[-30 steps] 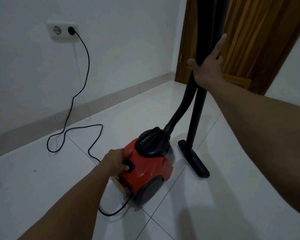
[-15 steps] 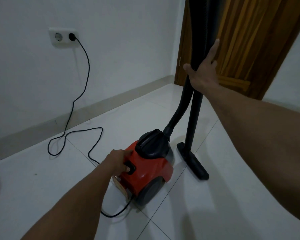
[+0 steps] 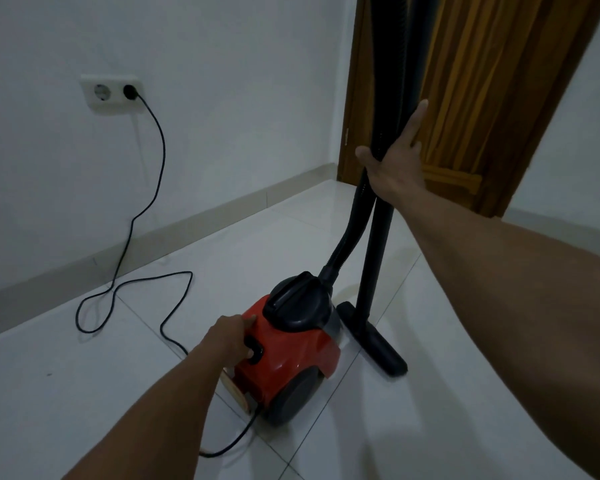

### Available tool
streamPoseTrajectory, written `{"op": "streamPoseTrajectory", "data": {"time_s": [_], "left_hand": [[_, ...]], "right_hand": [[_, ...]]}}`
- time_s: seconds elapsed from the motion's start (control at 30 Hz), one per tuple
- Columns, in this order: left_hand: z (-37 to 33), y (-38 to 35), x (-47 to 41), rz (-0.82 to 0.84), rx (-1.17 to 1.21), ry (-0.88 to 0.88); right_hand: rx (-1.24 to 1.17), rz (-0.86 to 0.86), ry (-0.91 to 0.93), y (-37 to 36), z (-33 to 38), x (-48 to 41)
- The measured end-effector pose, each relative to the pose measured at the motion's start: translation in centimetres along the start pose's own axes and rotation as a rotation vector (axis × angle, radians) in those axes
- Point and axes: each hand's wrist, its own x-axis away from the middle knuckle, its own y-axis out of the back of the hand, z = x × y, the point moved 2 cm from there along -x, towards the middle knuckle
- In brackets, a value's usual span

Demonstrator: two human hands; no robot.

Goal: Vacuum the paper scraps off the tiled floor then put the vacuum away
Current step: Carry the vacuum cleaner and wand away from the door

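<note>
- Vacuum (image 3: 291,344) sits on the tiled floor, cord (image 3: 146,188) plugged into the socket (image 3: 113,94); no scraps in view.
- Left hand (image 3: 229,341) clasps its rear, fingers at the switch (image 3: 255,351); right hand (image 3: 395,164), well apart, grips the wand (image 3: 374,258).
- Judged step: toggling power; on or off, cannot tell.
- Next: a firm press.

There is one view only, worn on the person's head. It looks forward and down at the tiled floor (image 3: 430,427), quite near the vacuum (image 3: 291,355), and faces the room corner where white wall (image 3: 239,98) meets wooden door (image 3: 482,98).
</note>
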Motion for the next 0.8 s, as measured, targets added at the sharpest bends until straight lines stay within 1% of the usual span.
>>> {"op": "streamPoseTrajectory", "data": {"time_s": [0.13,0.2,0.37,0.53,0.7,0.8], "left_hand": [[-1.8,1.2,-0.2,0.000,0.070,0.029],[-3.0,2.3,-0.3,-0.030,0.121,0.009],[-6.9,6.0,-1.2,-0.149,0.435,-0.025],[-12.8,10.2,-3.5,-0.230,0.517,-0.170],[-19.3,14.2,-4.6,-0.408,0.576,-0.376],[-22.2,16.6,-4.4,-0.434,0.643,-0.389]], "right_hand": [[0.000,0.016,-0.018,-0.2,0.0,-0.1],[0.001,0.014,-0.024,-0.2,0.0,-0.2],[-0.042,0.018,-0.028,0.3,-0.5,-0.8],[-0.132,0.013,-0.046,0.9,-0.6,-1.9],[-0.236,0.044,-0.069,1.7,-0.5,-3.4],[-0.296,0.081,-0.106,2.8,0.5,-4.4]]}}
